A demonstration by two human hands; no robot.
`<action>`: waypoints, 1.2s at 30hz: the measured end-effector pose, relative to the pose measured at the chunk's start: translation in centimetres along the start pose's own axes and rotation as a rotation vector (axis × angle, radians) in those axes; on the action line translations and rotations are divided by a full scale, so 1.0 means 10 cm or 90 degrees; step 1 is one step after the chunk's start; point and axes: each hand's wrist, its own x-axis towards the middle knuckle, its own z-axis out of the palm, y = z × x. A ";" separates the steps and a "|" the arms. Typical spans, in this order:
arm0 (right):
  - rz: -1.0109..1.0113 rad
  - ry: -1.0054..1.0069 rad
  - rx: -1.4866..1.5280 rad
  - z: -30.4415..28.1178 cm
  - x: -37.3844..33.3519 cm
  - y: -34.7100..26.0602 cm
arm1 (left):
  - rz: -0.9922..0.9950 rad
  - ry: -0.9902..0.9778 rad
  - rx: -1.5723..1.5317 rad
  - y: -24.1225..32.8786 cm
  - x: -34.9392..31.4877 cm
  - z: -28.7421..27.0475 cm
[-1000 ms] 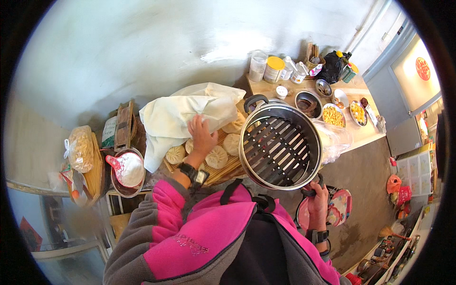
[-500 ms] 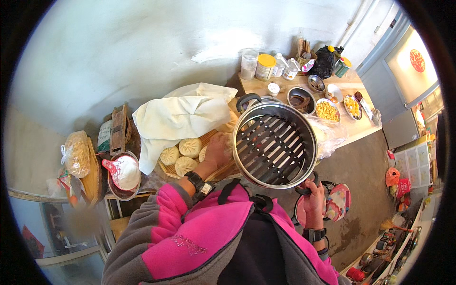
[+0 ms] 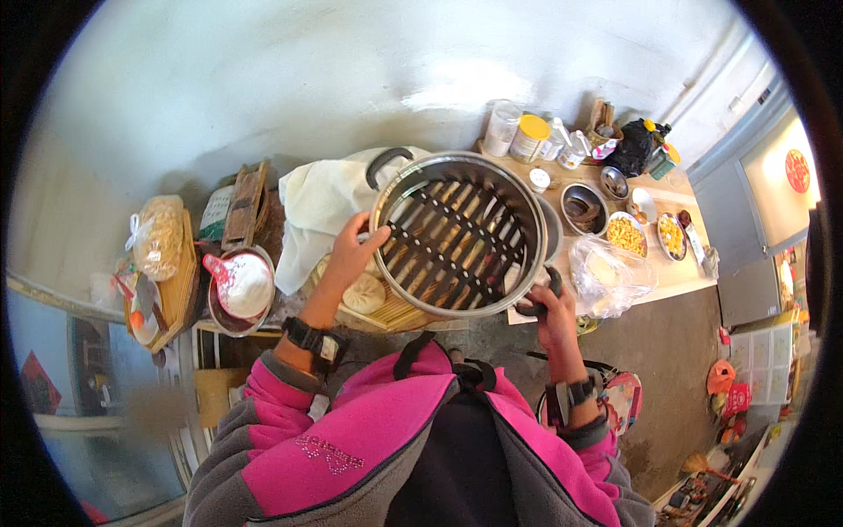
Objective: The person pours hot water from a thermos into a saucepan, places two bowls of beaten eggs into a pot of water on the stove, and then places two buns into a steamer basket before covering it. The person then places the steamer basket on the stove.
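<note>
Steamer pot [image 3: 531, 237] is shifting leftward, left hand [image 3: 350, 255] moving off the buns onto its left rim. Left hand is holding that rim, right hand [image 3: 555, 321] gripping the black handle [image 3: 554, 279] at lower right. Pot is covering much of the tray [image 3: 406, 315]; one bun [image 3: 363, 294] is showing beside it. Pale cloth [image 3: 307, 215] is lying behind, flour [image 3: 246, 285] sitting farther left, plastic bag [image 3: 610, 281] resting right.

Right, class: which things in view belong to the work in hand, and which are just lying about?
Seemingly in use:
- steamer tier, right hand on its handle, left hand at its rim
- pleated bun
- slatted bamboo tray
- pale cloth

Probably just lying about:
- yellow-lidded canister
- black plastic bag
- orange bag on the floor
</note>
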 end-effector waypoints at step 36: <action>0.002 -0.129 -0.411 0.08 1.51 1.24 | 0.196 0.074 0.400 -0.65 -0.33 0.94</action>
